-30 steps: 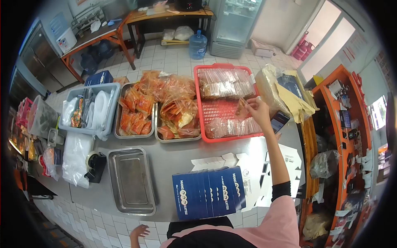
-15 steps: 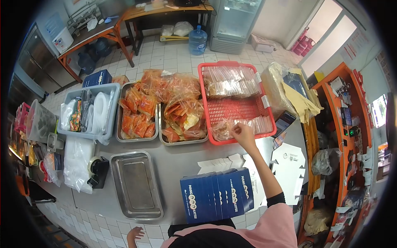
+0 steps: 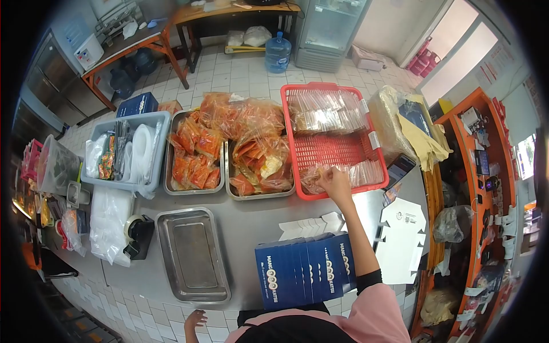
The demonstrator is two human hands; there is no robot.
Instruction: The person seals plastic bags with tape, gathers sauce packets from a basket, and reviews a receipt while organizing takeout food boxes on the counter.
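Note:
My right hand [image 3: 335, 184] reaches over the front rim of a red basket [image 3: 320, 150], fingers pinched at the left end of a row of clear plastic packets [image 3: 366, 172]. Its fingertips close on one packet there, partly hidden by the hand. A second, larger group of packets [image 3: 329, 114] fills the basket's back. My left hand [image 3: 196, 319] hangs low in front of the steel table, fingers loosely apart and holding nothing. Between me and the basket lies an overlapping row of blue printed boxes [image 3: 303, 271].
Left of the basket, two steel trays [image 3: 197, 188] hold bags of orange-red food. A bare steel tray [image 3: 191, 257] lies nearer me. A blue-grey bin [image 3: 151, 186], tape dispenser [image 3: 137, 235], phone [image 3: 400, 168] and white flat cartons [image 3: 400, 246] are also on the table.
The view has shifted slightly, so everything sits a little differently in frame. My right hand stays at the front row of packets, and my left hand still hangs free.

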